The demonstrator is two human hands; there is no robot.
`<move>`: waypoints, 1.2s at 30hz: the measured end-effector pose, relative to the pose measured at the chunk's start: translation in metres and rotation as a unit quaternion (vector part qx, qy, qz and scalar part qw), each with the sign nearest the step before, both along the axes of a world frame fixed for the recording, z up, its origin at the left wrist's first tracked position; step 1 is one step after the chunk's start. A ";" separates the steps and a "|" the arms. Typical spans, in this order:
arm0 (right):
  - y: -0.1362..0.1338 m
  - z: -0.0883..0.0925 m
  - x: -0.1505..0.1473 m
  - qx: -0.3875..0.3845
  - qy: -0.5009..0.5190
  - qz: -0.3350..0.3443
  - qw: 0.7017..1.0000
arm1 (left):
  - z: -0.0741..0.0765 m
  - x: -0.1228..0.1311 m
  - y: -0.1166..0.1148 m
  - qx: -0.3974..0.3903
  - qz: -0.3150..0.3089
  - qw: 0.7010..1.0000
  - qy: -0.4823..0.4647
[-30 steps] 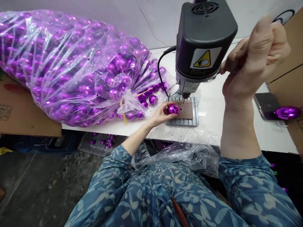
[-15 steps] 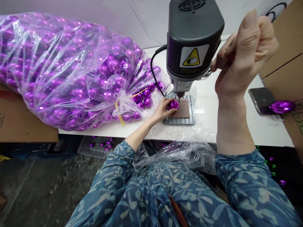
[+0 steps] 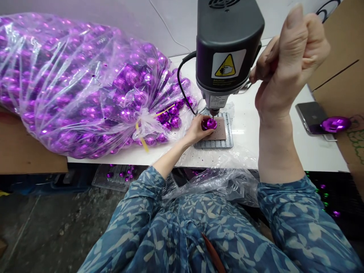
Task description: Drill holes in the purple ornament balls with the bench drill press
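My left hand (image 3: 198,129) pinches a shiny purple faceted ball (image 3: 211,124) between thumb and fingers, steadying it on a brown board (image 3: 220,133). The board lies on the grey slotted base (image 3: 229,141) of a bench drill press (image 3: 229,45). Directly over the ball stands the thin drill bit (image 3: 213,118), its tip at the ball's top; whether it has entered cannot be made out. Raised to the right of the black motor housing, my right hand (image 3: 292,62) is closed around the press's lever, whose grip is mostly hidden by the fingers.
A large clear bag (image 3: 85,87) full of purple balls covers the left of the white table (image 3: 284,151). Several loose balls (image 3: 175,122) sit by its tied neck. A phone (image 3: 307,115) and a larger purple ball (image 3: 335,124) lie at right. Clear plastic film (image 3: 227,185) hangs over the front edge.
The ball in my left hand has shifted slightly right, from beside the drill bit to beneath it. My right hand keeps its hold on the lever. The whole view has shifted a little.
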State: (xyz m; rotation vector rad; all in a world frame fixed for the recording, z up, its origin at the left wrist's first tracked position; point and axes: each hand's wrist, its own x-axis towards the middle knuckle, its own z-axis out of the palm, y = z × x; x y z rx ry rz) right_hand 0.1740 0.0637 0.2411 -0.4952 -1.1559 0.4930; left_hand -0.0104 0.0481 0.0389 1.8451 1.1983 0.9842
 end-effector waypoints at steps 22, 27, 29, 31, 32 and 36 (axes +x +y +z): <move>0.003 -0.001 0.001 0.015 -0.008 0.008 1.000 | -0.010 0.010 -0.010 -0.042 -0.037 0.995 -0.078; -0.003 -0.002 0.000 0.013 -0.003 0.001 1.000 | -0.017 0.013 -0.013 -0.042 -0.007 0.994 -0.097; -0.009 -0.009 -0.001 0.021 0.008 -0.012 1.000 | -0.019 0.013 -0.013 -0.037 0.000 0.995 -0.095; -0.016 -0.019 -0.002 0.033 0.027 -0.029 0.999 | -0.022 0.013 -0.013 -0.032 0.003 0.995 -0.096; -0.018 -0.024 -0.003 0.039 0.036 -0.036 0.998 | -0.023 0.014 -0.012 -0.030 0.004 0.995 -0.096; -0.024 -0.041 -0.004 0.064 0.059 -0.050 0.995 | -0.027 0.014 -0.012 -0.024 0.003 0.996 -0.091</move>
